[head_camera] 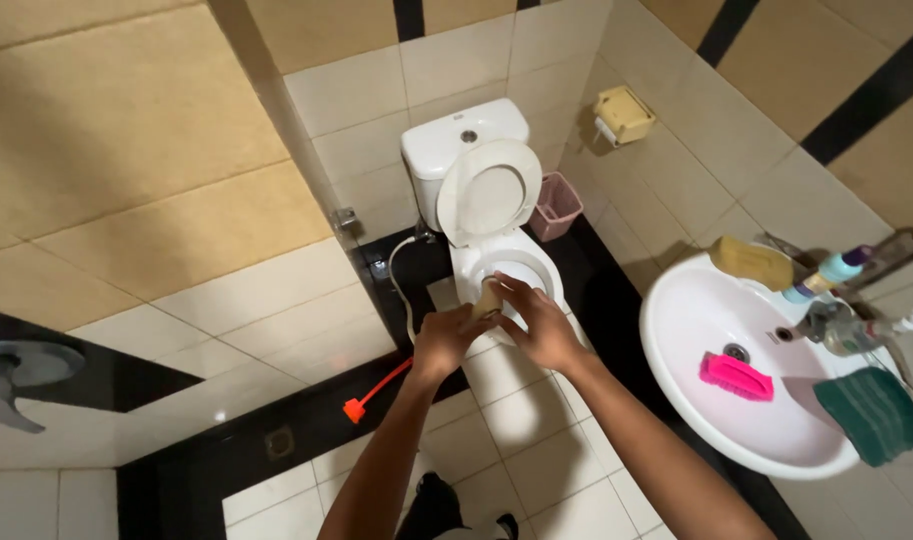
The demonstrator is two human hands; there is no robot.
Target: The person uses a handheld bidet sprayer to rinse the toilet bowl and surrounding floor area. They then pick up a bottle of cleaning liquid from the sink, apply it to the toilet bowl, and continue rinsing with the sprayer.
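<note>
Left hand (444, 338): clenched around the lower end of a small tan bottle (488, 298).
Right hand (539, 322): fingers grasping the same bottle at its upper end.
Tan bottle: held between both hands, above the floor, just in front of the toilet bowl.
Toilet (476, 150): white, lid raised against the tank.
Pink bin (557, 206): on the floor, just beside the toilet.
Sink (696, 330): white; a pink brush (735, 376) lies inside, a green cloth (869, 412) on its rim.
</note>
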